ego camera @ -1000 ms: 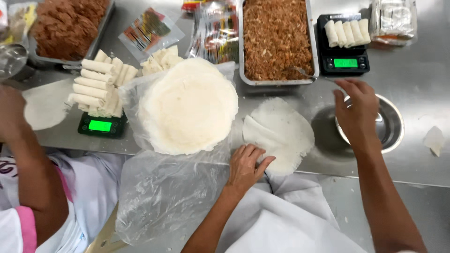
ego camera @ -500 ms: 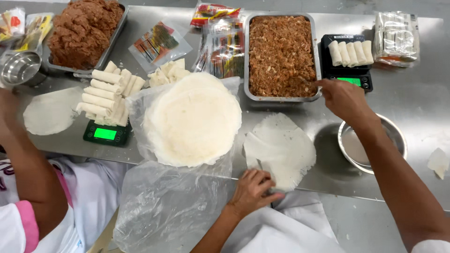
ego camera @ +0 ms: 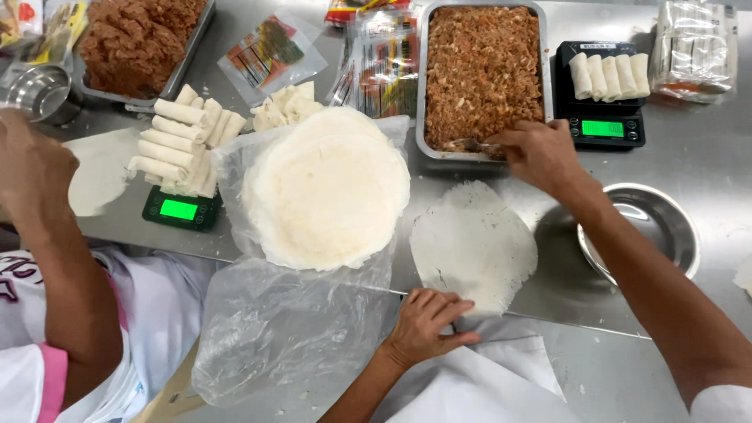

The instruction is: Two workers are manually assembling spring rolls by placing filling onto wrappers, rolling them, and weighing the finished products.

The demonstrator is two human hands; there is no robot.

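Two green scale screens (ego camera: 178,209) (ego camera: 603,128) glow; colourful packets (ego camera: 380,66) lie between the trays.

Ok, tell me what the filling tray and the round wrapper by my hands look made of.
Filling tray: likely stainless steel, judging by its dull grey sheen.
Round wrapper: seemingly thin dough, matte white with ragged edges.

Counts on the steel work table

Two digital scales are seen: one (ego camera: 179,209) loaded with a heap of rolls too stacked to be counted, the other (ego camera: 601,125) carrying five spring rolls (ego camera: 609,75). Two trays of minced filling are counted, one (ego camera: 481,72) by the right hand (ego camera: 540,155), one (ego camera: 137,43) far left. Two round wrappers (ego camera: 473,247) (ego camera: 98,172) are laid out singly, beside one stack of wrappers (ego camera: 325,188). Two metal bowls (ego camera: 648,227) (ego camera: 37,90) are present.
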